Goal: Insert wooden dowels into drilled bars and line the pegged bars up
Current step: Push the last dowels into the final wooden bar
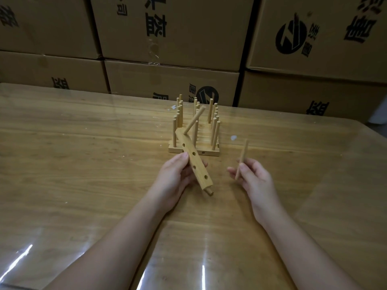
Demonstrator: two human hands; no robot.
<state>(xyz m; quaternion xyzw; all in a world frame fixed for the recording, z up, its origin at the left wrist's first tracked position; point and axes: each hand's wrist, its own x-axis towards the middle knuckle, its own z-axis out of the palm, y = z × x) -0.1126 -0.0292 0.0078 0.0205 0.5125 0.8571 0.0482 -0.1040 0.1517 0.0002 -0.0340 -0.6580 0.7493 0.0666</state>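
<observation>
Forearms span bottom of frame; both hands hold parts over the worktop [83,153].
L hand [178,176] grips drilled bar [194,160] at centre frame, tilted, holes facing up, one dowel [193,120] slanting out of its far end. R hand [253,176] pinches loose dowel [243,158] upright, right of centre, apart from bar. Pegged bars [209,152] lined up just behind, upper centre; cardboard boxes [167,38] across top.
</observation>
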